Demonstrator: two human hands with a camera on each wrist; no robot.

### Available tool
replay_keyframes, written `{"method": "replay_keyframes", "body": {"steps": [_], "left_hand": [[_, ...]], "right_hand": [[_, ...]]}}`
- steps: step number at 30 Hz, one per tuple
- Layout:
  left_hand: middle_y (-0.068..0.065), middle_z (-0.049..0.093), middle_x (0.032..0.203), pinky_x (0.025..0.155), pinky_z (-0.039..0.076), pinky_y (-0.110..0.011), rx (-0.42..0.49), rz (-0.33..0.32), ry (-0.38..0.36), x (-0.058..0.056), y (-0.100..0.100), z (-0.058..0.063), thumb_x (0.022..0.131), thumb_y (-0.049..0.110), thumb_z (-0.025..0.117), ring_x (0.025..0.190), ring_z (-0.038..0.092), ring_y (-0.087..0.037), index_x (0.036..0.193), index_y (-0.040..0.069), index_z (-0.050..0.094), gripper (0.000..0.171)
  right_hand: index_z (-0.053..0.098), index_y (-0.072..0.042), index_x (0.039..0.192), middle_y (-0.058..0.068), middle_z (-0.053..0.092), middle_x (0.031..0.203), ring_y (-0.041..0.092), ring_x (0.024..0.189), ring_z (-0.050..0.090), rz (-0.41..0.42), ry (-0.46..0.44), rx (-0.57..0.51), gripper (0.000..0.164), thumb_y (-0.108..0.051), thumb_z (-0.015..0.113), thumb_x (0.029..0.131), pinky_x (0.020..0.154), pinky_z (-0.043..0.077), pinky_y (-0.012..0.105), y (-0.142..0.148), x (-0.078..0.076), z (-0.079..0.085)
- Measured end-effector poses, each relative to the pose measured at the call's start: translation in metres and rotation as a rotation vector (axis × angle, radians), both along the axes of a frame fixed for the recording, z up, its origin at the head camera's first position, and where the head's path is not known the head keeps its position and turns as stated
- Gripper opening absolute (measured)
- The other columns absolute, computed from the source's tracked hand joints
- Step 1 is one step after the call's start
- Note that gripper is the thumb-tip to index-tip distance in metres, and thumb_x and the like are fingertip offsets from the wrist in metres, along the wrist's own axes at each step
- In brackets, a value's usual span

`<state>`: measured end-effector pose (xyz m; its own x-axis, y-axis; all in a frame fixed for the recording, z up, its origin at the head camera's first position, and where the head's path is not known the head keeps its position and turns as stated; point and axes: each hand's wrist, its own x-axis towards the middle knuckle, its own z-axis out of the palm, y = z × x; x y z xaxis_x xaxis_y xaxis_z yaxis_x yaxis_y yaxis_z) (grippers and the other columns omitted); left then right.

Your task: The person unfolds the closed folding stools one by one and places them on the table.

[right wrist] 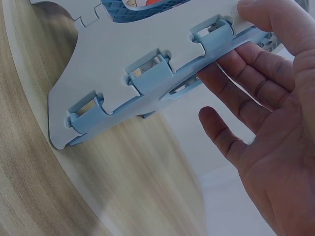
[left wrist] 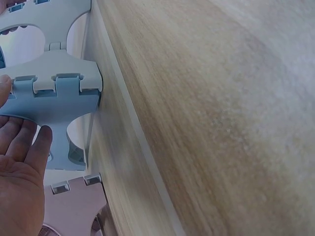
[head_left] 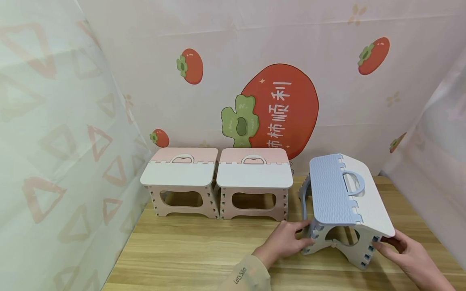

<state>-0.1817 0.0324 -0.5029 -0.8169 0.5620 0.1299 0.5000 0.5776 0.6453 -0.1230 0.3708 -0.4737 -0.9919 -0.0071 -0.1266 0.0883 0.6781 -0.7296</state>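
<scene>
A blue-and-white folding stool (head_left: 331,198) stands unfolded at an angle on the wooden table's right side. Its blue and white top halves meet at a toothed seam with a loop handle (head_left: 358,184), and the white half slopes down. My left hand (head_left: 285,240) grips the near left leg edge, thumb in front and fingers on the blue side (left wrist: 74,105). On the near right edge, my right hand (head_left: 409,254) holds the hinged corner, its thumb on the white end panel (right wrist: 113,59) and several fingers behind the blue side.
Two pink-and-white folding stools (head_left: 180,182) (head_left: 255,182) stand unfolded side by side, left of the blue one, near the back wall. A printed cloth (head_left: 338,101) with persimmon pictures hangs behind the wooden table (head_left: 189,250). More cloth (head_left: 54,141) hangs along the left.
</scene>
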Motion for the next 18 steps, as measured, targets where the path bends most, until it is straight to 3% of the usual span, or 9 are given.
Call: {"method": "replay_keyframes", "body": {"steps": [5,10,14,18], "left_hand": [[0.001,0.065,0.137,0.100,0.050,-0.019,-0.001,0.002,0.011,0.0006,-0.0001,-0.0004,0.097,0.046,0.069,0.124,0.061,-0.008,0.147,0.024,0.058,0.056],[0.001,0.064,0.138,0.100,0.050,-0.019,-0.001,0.000,0.015,0.0006,0.0000,-0.0009,0.097,0.046,0.069,0.124,0.061,-0.009,0.147,0.023,0.058,0.056],[0.001,0.064,0.138,0.100,0.050,-0.019,0.005,-0.003,0.008,0.0007,0.0000,0.0000,0.097,0.046,0.069,0.125,0.060,-0.009,0.147,0.022,0.058,0.056],[0.000,0.064,0.138,0.100,0.050,-0.020,0.013,-0.001,-0.005,0.0009,0.0003,0.0010,0.097,0.046,0.069,0.125,0.061,-0.009,0.146,0.022,0.058,0.056]], "right_hand": [[0.039,0.010,0.149,-0.001,0.063,0.126,-0.024,0.094,0.045,-0.001,0.006,-0.004,0.070,-0.038,0.062,0.103,0.071,0.055,0.020,0.0023,0.0003,-0.0011],[0.040,0.009,0.149,-0.008,0.062,0.123,-0.023,0.094,0.045,0.000,0.009,0.003,0.069,-0.038,0.063,0.103,0.071,0.054,0.020,0.0034,0.0011,-0.0015],[0.040,0.010,0.148,0.003,0.064,0.126,-0.022,0.094,0.046,0.004,0.010,-0.006,0.067,-0.035,0.062,0.104,0.071,0.054,0.020,0.0038,0.0011,-0.0003],[0.041,0.010,0.148,-0.002,0.064,0.125,-0.022,0.094,0.047,0.002,0.008,-0.007,0.067,-0.035,0.062,0.104,0.071,0.054,0.020,0.0028,0.0018,0.0007]]}}
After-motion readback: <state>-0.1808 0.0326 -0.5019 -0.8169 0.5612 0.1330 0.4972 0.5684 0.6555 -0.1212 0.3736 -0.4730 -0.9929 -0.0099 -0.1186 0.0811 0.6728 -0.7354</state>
